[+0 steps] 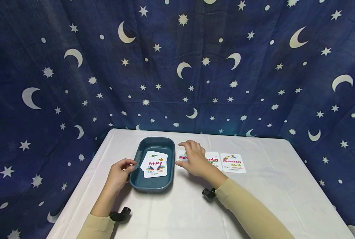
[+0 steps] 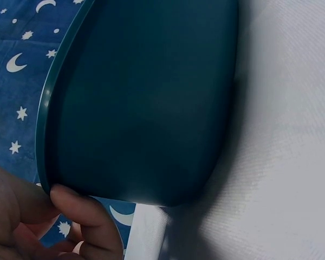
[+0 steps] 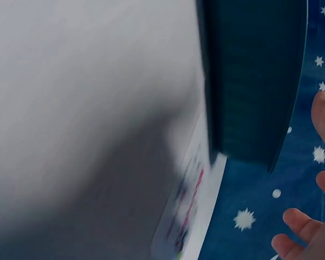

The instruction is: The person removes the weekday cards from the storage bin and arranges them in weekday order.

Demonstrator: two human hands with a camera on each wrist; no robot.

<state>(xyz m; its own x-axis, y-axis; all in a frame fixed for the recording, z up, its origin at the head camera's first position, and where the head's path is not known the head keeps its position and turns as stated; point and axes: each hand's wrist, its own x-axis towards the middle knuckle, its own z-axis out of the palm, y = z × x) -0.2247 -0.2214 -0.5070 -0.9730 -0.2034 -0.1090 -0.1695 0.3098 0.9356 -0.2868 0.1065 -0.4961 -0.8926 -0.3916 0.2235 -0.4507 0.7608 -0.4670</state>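
My left hand [image 1: 119, 176] pinches the left rim of a dark teal plastic tray [image 1: 157, 145], thumb and fingers at its edge. The left wrist view shows the fingertips [image 2: 67, 194] right at the rim. Inside the tray lies a white card reading Friday [image 1: 155, 163], on top of at least one other card. My right hand [image 1: 196, 161] hovers just right of the tray, fingers spread and relaxed with nothing between them. Beneath it is a Monday card [image 1: 181, 157], partly covered, and a card ending in "esday" [image 1: 214, 159].
A Wednesday card [image 1: 233, 163] lies at the right end of the card row. The white-covered table [image 1: 255, 205] runs back to a dark blue curtain [image 1: 213, 83] with moons and stars. Black wrist mounts [image 1: 120, 214] jut out below the forearms.
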